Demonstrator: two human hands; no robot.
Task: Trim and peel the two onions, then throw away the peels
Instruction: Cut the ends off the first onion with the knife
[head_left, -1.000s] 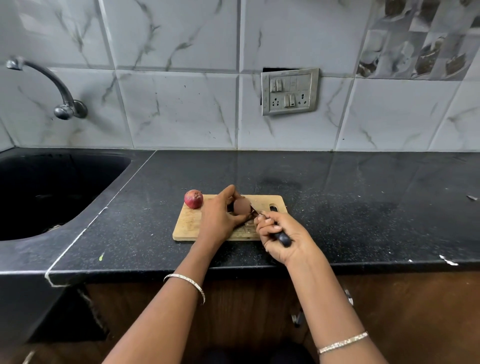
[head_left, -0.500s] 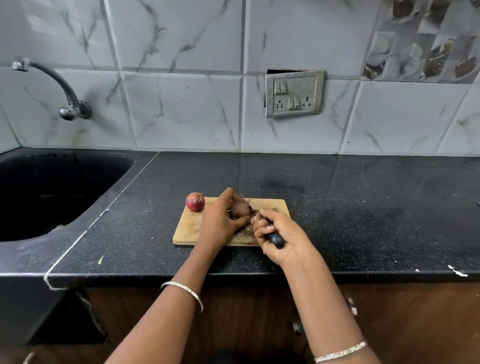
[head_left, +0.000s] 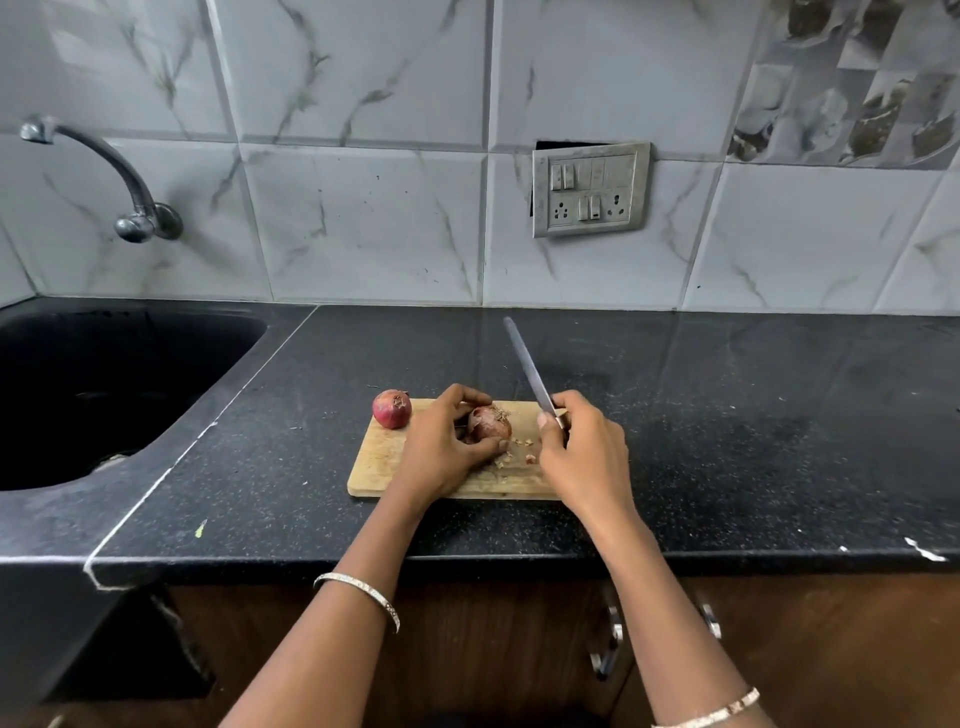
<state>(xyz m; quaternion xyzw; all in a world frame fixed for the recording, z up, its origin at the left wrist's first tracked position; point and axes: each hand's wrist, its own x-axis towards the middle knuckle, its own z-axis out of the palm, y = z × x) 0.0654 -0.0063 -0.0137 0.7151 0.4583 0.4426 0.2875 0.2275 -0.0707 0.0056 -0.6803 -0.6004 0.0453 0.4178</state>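
A wooden cutting board (head_left: 376, 462) lies on the black counter. On its far left corner sits a whole red onion (head_left: 391, 409), untouched. My left hand (head_left: 441, 447) grips a second onion (head_left: 490, 423) at the board's middle, root end facing right. My right hand (head_left: 582, 457) holds a knife (head_left: 529, 369) by the handle, blade raised and pointing away and to the left, clear of the onion. Small trimmed bits (head_left: 514, 453) lie on the board between my hands.
A black sink (head_left: 104, 384) with a metal tap (head_left: 104, 171) is at the left. A switch and socket plate (head_left: 591, 189) is on the tiled wall. Drawer handles (head_left: 605, 649) sit below the counter's front edge. A white scrap (head_left: 922, 551) lies near the right front edge.
The knife was low against the onion's end; now the blade is lifted up and away. Cut bits lie on the board. My left hand still holds the onion.
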